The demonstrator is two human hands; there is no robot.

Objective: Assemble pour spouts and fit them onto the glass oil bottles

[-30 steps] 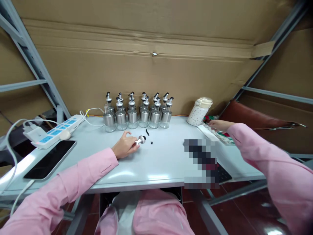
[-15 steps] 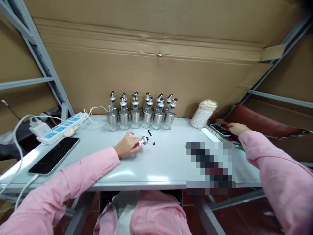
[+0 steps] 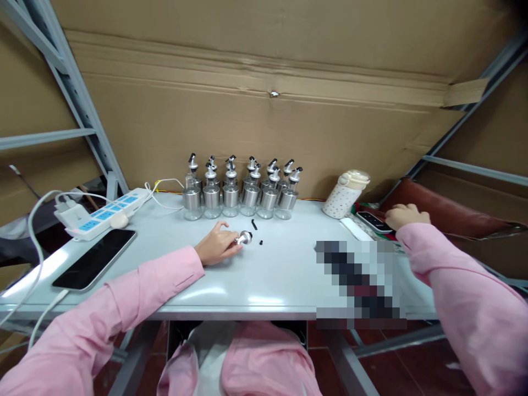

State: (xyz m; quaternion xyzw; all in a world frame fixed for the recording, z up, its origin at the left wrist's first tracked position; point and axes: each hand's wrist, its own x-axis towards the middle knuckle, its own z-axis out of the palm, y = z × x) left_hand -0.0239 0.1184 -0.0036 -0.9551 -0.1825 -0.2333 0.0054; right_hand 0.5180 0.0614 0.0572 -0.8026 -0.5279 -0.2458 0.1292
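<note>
My left hand [image 3: 216, 245] rests on the table with thumb and fingers closed around the end of a silver bottle pourer [image 3: 246, 237]. Just beyond it lie a thin black lever [image 3: 254, 224] and a tiny black cap [image 3: 261, 242]. Behind stand several glass bottles with steel sleeves [image 3: 230, 199] in two rows, most topped by silver pourers with black levers. The front-left bottle [image 3: 192, 201] has a bare neck. At the far right, my right hand [image 3: 406, 216] is curled beside a black device with a white edge [image 3: 374, 223]; its fingertips are hidden.
A dotted white flask [image 3: 345, 197] stands back right, in front of a brown leather bag [image 3: 424, 212]. A pixelated dark patch [image 3: 355, 280] covers the right front. At left lie a phone [image 3: 94, 261] and a power strip [image 3: 109, 214] with white cables. Cardboard [image 3: 264, 126] walls the back.
My right hand has lifted slightly and its fingers have curled, where before they stretched left towards the device. My left hand keeps the pourer in place. The view has shifted slightly.
</note>
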